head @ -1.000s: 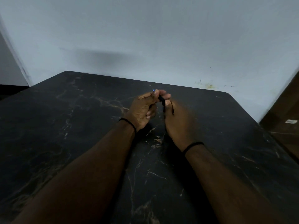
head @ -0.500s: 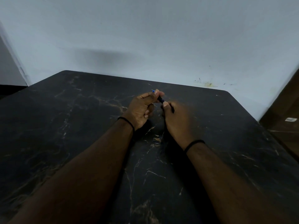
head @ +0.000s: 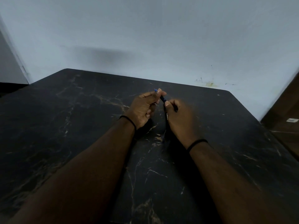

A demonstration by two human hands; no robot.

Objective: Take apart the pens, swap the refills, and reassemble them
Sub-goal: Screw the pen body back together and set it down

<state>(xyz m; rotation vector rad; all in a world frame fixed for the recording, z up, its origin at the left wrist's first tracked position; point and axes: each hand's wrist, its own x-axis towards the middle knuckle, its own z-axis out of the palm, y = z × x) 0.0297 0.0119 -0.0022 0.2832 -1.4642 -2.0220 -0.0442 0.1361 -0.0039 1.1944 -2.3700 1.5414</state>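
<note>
The thumb and forefinger of the left hand [head: 143,109] pinch the front end of a dark pen [head: 162,99], and a small blue tip comes out just past these fingers, toward the wall; the other fingers of this hand are curled into the palm. The right hand [head: 179,120] grips the rear part of the same pen, its fingers curled round it and its thumb pressing on the barrel. The pen lies slanted between the two hands, above the middle of the black marble-look table [head: 80,126]. Each wrist carries a thin black band [head: 129,122]. Behind the table stands a pale wall [head: 145,38] with small yellow stains.
</note>
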